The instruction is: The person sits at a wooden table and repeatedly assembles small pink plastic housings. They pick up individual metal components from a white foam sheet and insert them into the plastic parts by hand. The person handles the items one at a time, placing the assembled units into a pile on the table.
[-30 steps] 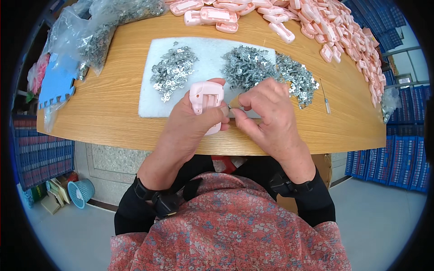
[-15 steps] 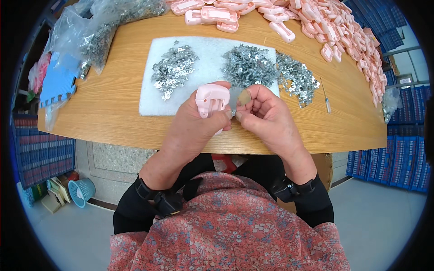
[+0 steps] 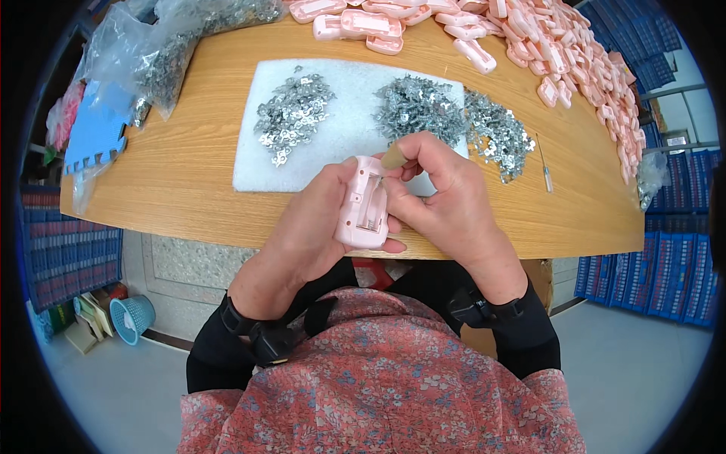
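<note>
My left hand (image 3: pixel 318 219) is closed around a pale pink plastic housing (image 3: pixel 352 216), tilted upright above the table's near edge. An oblong battery recess in it faces up, with a shiny metal bit at its lower end. My right hand (image 3: pixel 442 193) has thumb and forefinger pinched at the recess's upper right edge, on a small metal piece mostly hidden by the fingertips. A tan cover (image 3: pixel 393 157) wraps one right fingertip. Just beyond the hands lies a white foam sheet (image 3: pixel 352 91) bearing a left pile of metal contacts (image 3: pixel 291 113) and a right pile of metal contacts (image 3: pixel 416 110).
More metal pieces (image 3: pixel 499 136) spill onto the wooden table (image 3: pixel 181 174) right of the foam, near a thin screwdriver (image 3: pixel 546 170). Many pink housings (image 3: pixel 544 45) heap at the far right. Plastic bags of metal parts (image 3: pixel 162 68) and a blue foam mat (image 3: pixel 98 129) lie left.
The housing has turned in my left hand and come lower, its recess now more exposed. My right pinch has moved from beside the left thumb to the recess's upper edge.
</note>
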A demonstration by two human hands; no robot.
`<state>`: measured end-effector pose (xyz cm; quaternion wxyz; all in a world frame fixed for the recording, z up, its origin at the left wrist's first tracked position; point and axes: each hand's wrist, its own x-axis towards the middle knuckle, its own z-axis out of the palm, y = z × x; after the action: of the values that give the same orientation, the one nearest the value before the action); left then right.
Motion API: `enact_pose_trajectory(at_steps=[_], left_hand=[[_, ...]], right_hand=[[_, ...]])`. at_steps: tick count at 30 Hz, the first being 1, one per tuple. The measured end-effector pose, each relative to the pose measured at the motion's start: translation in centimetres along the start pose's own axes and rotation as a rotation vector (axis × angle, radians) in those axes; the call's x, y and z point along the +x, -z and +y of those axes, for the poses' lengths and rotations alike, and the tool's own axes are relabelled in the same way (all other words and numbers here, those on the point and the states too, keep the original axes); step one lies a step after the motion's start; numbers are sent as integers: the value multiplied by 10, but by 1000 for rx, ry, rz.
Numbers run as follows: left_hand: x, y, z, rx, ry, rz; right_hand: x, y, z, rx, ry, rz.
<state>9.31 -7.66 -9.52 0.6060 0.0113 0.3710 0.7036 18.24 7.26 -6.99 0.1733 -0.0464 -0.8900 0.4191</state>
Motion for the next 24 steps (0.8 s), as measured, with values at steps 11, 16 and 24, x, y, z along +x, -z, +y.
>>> enact_pose_trajectory(at_steps=[11, 16, 24], left_hand=[[5, -2, -7, 46, 18, 73], [9, -3, -13, 129, 33, 120], [16, 8, -17, 237, -4, -2]], right_hand=[[-2, -4, 2, -298, 255, 13], [-4, -2, -5, -382, 151, -63], [-1, 9, -10, -382, -3, -102]])
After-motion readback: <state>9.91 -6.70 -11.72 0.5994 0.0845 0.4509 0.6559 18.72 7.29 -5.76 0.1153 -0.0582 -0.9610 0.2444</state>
